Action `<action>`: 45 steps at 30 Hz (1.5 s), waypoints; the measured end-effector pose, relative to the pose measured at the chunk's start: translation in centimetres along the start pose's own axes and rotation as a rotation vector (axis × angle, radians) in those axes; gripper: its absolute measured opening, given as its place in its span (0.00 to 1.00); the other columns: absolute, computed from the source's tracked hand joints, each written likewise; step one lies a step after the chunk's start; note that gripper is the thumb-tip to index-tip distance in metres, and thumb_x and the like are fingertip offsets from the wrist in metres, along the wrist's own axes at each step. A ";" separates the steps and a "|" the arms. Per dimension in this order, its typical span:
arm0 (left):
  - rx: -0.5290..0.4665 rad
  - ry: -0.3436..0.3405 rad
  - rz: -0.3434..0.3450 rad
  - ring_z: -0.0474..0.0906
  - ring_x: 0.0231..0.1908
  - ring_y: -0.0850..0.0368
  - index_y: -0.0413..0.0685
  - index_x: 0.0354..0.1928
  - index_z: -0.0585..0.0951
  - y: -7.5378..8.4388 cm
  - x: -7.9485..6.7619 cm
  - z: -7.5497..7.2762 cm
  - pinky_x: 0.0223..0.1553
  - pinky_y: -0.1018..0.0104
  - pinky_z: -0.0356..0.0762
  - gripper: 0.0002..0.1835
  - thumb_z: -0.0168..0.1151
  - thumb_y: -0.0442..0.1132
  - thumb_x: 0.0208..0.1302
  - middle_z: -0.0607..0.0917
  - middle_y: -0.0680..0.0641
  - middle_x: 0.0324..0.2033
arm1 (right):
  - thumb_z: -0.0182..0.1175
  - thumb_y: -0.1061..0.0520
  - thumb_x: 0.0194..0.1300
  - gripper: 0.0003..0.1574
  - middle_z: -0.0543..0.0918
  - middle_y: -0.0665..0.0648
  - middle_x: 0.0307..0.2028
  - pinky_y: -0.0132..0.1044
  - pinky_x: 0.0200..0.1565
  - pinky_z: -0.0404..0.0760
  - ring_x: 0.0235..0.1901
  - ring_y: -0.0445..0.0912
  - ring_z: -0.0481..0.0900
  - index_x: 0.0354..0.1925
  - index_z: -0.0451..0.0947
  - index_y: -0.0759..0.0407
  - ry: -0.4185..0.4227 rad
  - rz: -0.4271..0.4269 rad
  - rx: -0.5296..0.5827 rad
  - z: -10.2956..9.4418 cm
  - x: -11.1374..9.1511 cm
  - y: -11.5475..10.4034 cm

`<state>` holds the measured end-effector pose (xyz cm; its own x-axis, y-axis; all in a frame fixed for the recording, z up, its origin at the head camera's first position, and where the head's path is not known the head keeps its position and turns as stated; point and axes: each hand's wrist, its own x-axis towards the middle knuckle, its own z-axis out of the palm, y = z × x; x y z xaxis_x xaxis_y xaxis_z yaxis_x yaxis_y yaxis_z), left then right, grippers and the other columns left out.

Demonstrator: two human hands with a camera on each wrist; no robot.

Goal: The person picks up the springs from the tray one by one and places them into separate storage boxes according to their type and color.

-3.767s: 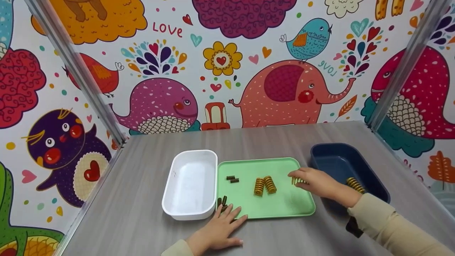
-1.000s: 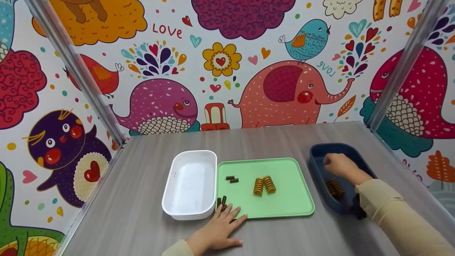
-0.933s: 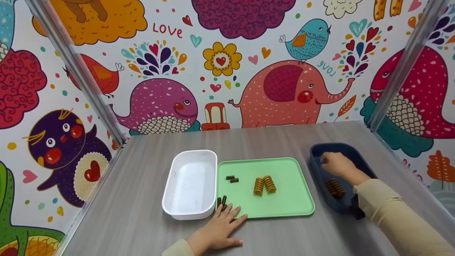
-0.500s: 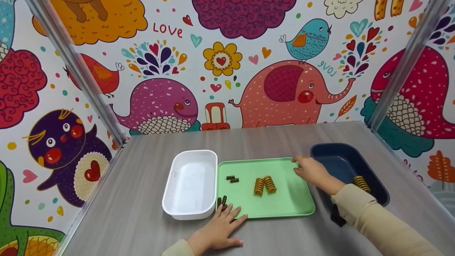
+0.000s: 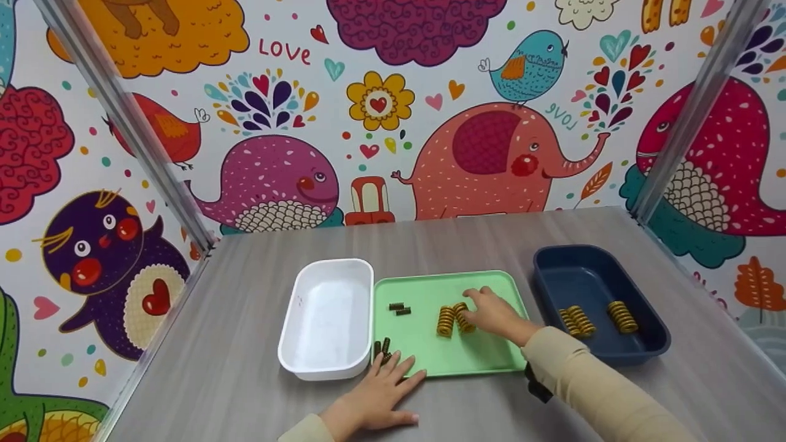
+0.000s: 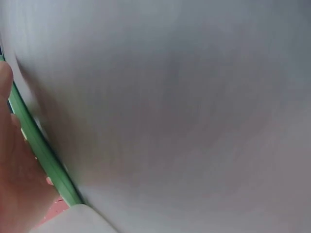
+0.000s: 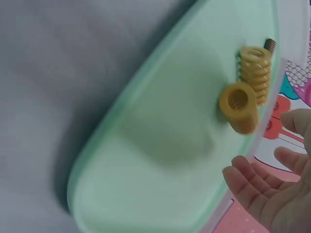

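Two yellow coil springs, a left one (image 5: 445,321) and a right one (image 5: 465,326), lie side by side on the green tray (image 5: 424,362). My right hand (image 5: 496,314) hovers over the tray just right of them, fingers spread and holding nothing; the right wrist view shows a gap between the fingertips (image 7: 228,172) and the springs. My left hand (image 5: 382,391) lies with fingers spread over the tray's front edge, its fingertips beside several small dark springs (image 5: 385,345). Two more small dark springs (image 5: 400,308) lie at the tray's back left.
To the right stands a navy bin (image 5: 546,276), with two yellow springs (image 5: 577,322) together at its left and another yellow spring (image 5: 622,317) at its right. A white bin (image 5: 325,373) stands against the tray's left side. Patterned panels (image 5: 381,153) enclose the table.
My right hand held a yellow spring over the tray, moved it into the navy bin, then came back left over the tray without it. My left hand has stayed put.
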<state>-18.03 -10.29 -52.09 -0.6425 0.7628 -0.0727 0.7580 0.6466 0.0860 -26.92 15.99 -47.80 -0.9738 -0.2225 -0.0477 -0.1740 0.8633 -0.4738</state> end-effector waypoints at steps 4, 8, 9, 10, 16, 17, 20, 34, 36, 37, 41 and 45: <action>-0.003 -0.005 0.002 0.50 0.67 0.39 0.57 0.70 0.55 -0.1 0.1 0.1 0.62 0.40 0.50 0.39 0.41 0.67 0.61 0.56 0.43 0.69 | 0.58 0.55 0.62 0.29 0.70 0.68 0.48 0.39 0.27 0.68 0.24 0.45 0.70 0.60 0.67 0.62 -0.053 0.015 -0.001 1.2 0.3 -0.1; -0.002 0.002 0.003 0.50 0.67 0.39 0.57 0.70 0.55 -0.2 0.1 0.3 0.62 0.40 0.50 0.39 0.41 0.67 0.61 0.56 0.43 0.69 | 0.56 0.58 0.61 0.30 0.70 0.68 0.48 0.39 0.28 0.67 0.26 0.47 0.70 0.61 0.65 0.61 -0.060 0.021 0.006 1.8 0.5 0.1; -0.001 0.004 0.003 0.50 0.67 0.39 0.57 0.70 0.55 -0.2 0.1 0.3 0.62 0.40 0.50 0.39 0.41 0.67 0.61 0.56 0.43 0.69 | 0.56 0.59 0.60 0.30 0.70 0.68 0.48 0.40 0.28 0.67 0.26 0.47 0.70 0.61 0.65 0.62 -0.055 0.020 0.003 1.9 0.6 0.2; -0.001 0.006 0.004 0.50 0.67 0.39 0.57 0.70 0.55 -0.2 0.1 0.4 0.62 0.40 0.50 0.39 0.41 0.67 0.61 0.56 0.43 0.69 | 0.56 0.61 0.59 0.30 0.71 0.68 0.47 0.41 0.29 0.69 0.28 0.48 0.72 0.60 0.66 0.62 -0.048 0.019 -0.001 2.0 0.7 0.3; -0.015 -0.001 -0.001 0.49 0.67 0.39 0.57 0.70 0.54 -0.3 0.1 0.6 0.63 0.40 0.49 0.39 0.41 0.68 0.61 0.55 0.43 0.69 | 0.58 0.64 0.55 0.26 0.75 0.63 0.38 0.47 0.37 0.74 0.35 0.53 0.75 0.54 0.68 0.65 -0.003 0.016 -0.008 2.1 0.7 1.3; -0.020 -0.004 -0.002 0.49 0.67 0.39 0.58 0.70 0.54 -0.3 0.1 0.6 0.63 0.40 0.48 0.39 0.41 0.68 0.61 0.55 0.43 0.69 | 0.58 0.65 0.54 0.26 0.75 0.63 0.37 0.47 0.37 0.74 0.34 0.53 0.75 0.53 0.68 0.65 0.001 0.015 -0.005 2.0 0.7 1.5; -0.027 -0.012 -0.007 0.48 0.68 0.39 0.58 0.70 0.53 -0.3 0.1 0.5 0.63 0.40 0.48 0.40 0.41 0.68 0.61 0.54 0.43 0.69 | 0.59 0.66 0.52 0.24 0.75 0.62 0.36 0.47 0.37 0.74 0.34 0.52 0.75 0.50 0.69 0.66 0.006 -0.002 -0.002 1.9 0.7 1.9; 0.005 -0.016 -0.009 0.50 0.67 0.39 0.57 0.70 0.55 0.0 -0.1 -0.1 0.62 0.40 0.50 0.40 0.43 0.68 0.60 0.56 0.43 0.68 | 0.60 0.66 0.55 0.26 0.75 0.64 0.35 0.41 0.31 0.71 0.31 0.50 0.72 0.52 0.67 0.69 0.003 -0.052 0.002 -1.6 0.7 2.8; 0.010 -0.016 -0.009 0.50 0.67 0.39 0.57 0.70 0.55 0.0 -0.1 -0.1 0.62 0.40 0.51 0.40 0.43 0.68 0.60 0.56 0.43 0.68 | 0.58 0.66 0.55 0.26 0.76 0.64 0.34 0.39 0.29 0.70 0.29 0.49 0.72 0.53 0.67 0.70 -0.002 -0.059 0.002 -2.3 0.8 2.9; 0.009 -0.017 -0.009 0.50 0.67 0.39 0.57 0.70 0.54 0.0 -0.1 -0.1 0.62 0.40 0.50 0.40 0.42 0.68 0.60 0.56 0.43 0.69 | 0.58 0.66 0.55 0.27 0.76 0.64 0.34 0.38 0.28 0.69 0.28 0.49 0.71 0.54 0.66 0.70 -0.006 -0.059 0.000 -2.7 0.8 3.0; -0.001 -0.019 -0.008 0.50 0.67 0.39 0.57 0.70 0.54 -0.1 -0.1 0.1 0.62 0.40 0.50 0.40 0.42 0.68 0.60 0.56 0.44 0.69 | 0.56 0.66 0.54 0.29 0.76 0.63 0.32 0.37 0.27 0.69 0.26 0.48 0.71 0.55 0.66 0.70 -0.018 -0.053 -0.012 -4.1 0.8 3.2; -0.004 -0.018 -0.008 0.49 0.67 0.39 0.57 0.70 0.54 -0.1 0.0 0.2 0.63 0.40 0.49 0.40 0.41 0.69 0.60 0.55 0.43 0.69 | 0.56 0.64 0.54 0.29 0.77 0.64 0.34 0.41 0.30 0.73 0.30 0.51 0.74 0.55 0.66 0.70 -0.013 -0.032 -0.031 -5.4 0.9 3.5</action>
<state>-18.09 -10.39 -52.27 -0.6460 0.7578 -0.0917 0.7526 0.6524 0.0894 -29.24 21.27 -44.75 -0.9657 -0.2560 -0.0443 -0.2098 0.8690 -0.4482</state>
